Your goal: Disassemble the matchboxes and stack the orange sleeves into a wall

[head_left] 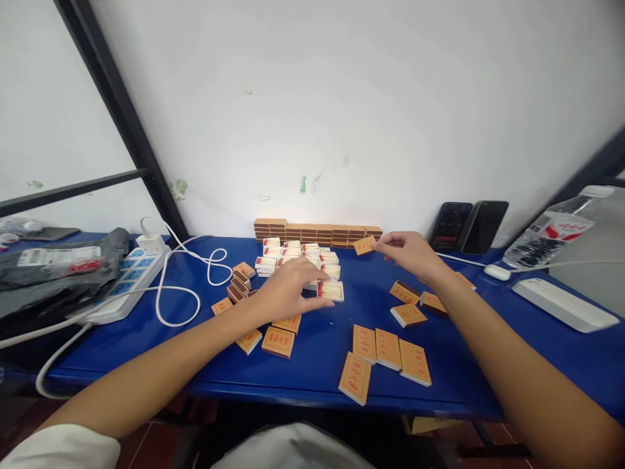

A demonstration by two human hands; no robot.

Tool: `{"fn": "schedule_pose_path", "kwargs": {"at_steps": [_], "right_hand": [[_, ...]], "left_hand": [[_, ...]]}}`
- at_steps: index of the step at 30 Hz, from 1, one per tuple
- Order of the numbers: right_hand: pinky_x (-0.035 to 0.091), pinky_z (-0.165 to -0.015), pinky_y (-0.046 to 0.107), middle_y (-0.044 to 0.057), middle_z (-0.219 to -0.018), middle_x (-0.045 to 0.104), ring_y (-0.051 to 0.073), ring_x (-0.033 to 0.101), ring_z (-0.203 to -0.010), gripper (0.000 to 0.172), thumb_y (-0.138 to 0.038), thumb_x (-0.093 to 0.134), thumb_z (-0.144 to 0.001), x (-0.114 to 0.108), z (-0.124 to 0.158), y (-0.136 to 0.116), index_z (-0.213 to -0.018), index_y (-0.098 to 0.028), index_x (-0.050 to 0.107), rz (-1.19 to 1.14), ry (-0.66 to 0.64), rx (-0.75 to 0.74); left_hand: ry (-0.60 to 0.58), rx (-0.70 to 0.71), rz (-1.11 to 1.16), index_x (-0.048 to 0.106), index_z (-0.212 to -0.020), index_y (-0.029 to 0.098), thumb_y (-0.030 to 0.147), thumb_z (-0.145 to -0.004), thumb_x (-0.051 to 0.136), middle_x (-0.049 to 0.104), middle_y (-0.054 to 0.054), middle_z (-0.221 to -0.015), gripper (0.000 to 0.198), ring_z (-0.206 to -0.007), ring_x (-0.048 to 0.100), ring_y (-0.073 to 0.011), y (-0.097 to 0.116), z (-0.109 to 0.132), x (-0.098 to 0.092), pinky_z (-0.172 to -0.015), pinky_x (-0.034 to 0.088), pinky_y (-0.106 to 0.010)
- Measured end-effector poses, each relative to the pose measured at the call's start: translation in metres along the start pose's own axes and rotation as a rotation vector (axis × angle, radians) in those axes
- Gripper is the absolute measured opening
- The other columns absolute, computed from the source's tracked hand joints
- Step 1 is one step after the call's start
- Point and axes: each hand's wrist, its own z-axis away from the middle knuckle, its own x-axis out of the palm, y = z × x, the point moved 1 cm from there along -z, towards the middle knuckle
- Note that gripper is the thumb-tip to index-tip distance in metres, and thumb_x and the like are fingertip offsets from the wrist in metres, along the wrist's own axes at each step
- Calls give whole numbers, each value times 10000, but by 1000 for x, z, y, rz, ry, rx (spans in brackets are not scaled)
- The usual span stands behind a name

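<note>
Blue surface (312,365), matchbox row (317,233) stacked along its back edge, probably to stay out of the way. Left hand (295,286) straddled an open match tray (331,290) mid-surface, likely level against spilling; couldn't tell if gripping. Right hand (407,254) pinched an orange sleeve (364,245) by one end near the back edge, maybe for easy handling. Red print: 安全火柴 on an orange matchbox (278,342) toward the front edge; sleeve's too small to read.

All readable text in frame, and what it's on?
"安全火柴" (last character soft): orange matchbox below the left forearm; other boxes' red print is less clear.
Phone: timer-like digits, too blurred.
Bottle label: white script on red, unreadable.
Parcel label: too small.
</note>
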Motion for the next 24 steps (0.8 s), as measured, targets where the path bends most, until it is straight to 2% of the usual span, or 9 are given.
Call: {"fn": "schedule_pose_path", "kwargs": {"at_steps": [2, 5, 7, 10, 13, 16, 19, 21, 24], "right_hand": [[509, -653, 345, 96, -784, 737, 233, 665, -713, 408, -603, 746, -793, -3, -7, 14, -782, -197, 703, 163, -91, 25], [517, -684, 369, 125, -876, 765, 265, 691, -773, 405, -594, 756, -778, -13, -10, 25, -840, -196, 715, 411, -148, 22], [527, -672, 379, 122, -889, 772, 281, 705, -777, 445, -624, 807, -716, -26, -7, 27, -849, -207, 728, 491, -249, 16], [509, -580, 369, 93, -810, 770, 275, 698, -691, 468, -633, 882, -605, -46, 3, 26, -790, -225, 750, 515, -537, 66], [421, -480, 321, 61, -697, 725, 211, 630, -568, 389, -575, 883, -629, -55, 12, 21, -711, -229, 726, 495, -669, 95], [419, -473, 299, 15, -632, 664, 171, 589, -521, 350, -550, 819, -733, -46, 15, 7, -861, -234, 737, 309, -622, -48], [478, -513, 290, -4, -684, 675, 171, 626, -575, 430, -587, 769, -812, -21, 18, -11, -1049, -236, 695, 18, -525, -128], [462, -490, 269, -8, -705, 686, 145, 596, -554, 468, -621, 799, -793, 3, 23, -22, -1010, -230, 659, -159, -443, -102], [455, -465, 258, -2, -716, 710, 110, 543, -495, 521, -659, 833, -748, 39, 36, -36, -926, -219, 617, -394, -309, -42]], "left_hand": [[-131, 20, 12, 747, -1102, 169, 472, -868, 834, 763, -84, -996, 393, -965, 680, -261, 5, 2, 6, -885, 529, -416], [-225, -10, 5, 752, -1068, 169, 475, -853, 848, 743, -79, -955, 386, -956, 673, -262, 8, 5, 15, -877, 511, -409], [-240, -40, -12, 756, -1063, 182, 487, -852, 846, 737, -71, -939, 381, -963, 667, -266, 8, 6, 19, -879, 498, -410], [-232, -44, -58, 760, -1089, 186, 511, -858, 834, 746, -71, -965, 406, -1010, 657, -281, 10, 8, 21, -941, 475, -444], [-195, -24, -67, 750, -1153, 184, 560, -864, 810, 754, -77, -1005, 478, -1056, 652, -286, 13, 8, 20, -991, 465, -461], [-138, -11, -65, 736, -1194, 197, 552, -915, 762, 759, -79, -1021, 452, -1053, 658, -278, 14, 6, 17, -986, 475, -455], [-53, -16, -133, 725, -1209, 198, 486, -973, 712, 768, -86, -1022, 373, -1032, 663, -282, 12, 3, 14, -926, 495, -450], [34, -38, -199, 715, -1221, 194, 472, -980, 701, 771, -90, -1027, 368, -1016, 667, -289, 9, 2, 13, -909, 503, -459], [183, -98, -276, 689, -1265, 169, 530, -919, 754, 769, -104, -1040, 504, -994, 674, -305, 3, 2, 12, -925, 517, -485]]}}
